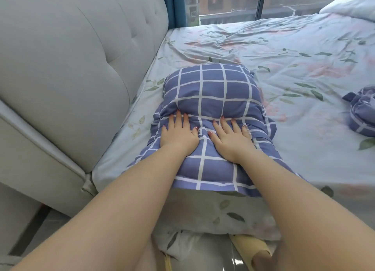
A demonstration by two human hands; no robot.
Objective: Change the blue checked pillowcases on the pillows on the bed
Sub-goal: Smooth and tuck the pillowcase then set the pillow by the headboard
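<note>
While the left hand [178, 134] and right hand [229, 139] press flat, fingers spread, on the blue checked pillowcase [213, 92] just beside the headboard [71, 57], the step seems to be sliding this case along; the next move calls for pinching its open hem.

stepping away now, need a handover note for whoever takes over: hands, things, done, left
Left hand: open, flat on the checked pillow.
Right hand: open, flat on it beside the left.
The pillow lies on the floral sheet by the headboard, its flat loose end toward you.
A crumpled checked cloth lies apart at the right.
Done: stuffing sits bunched in the far end of the case.
Left: unclear whether this case is going on or off; finish it, then the crumpled one.
</note>
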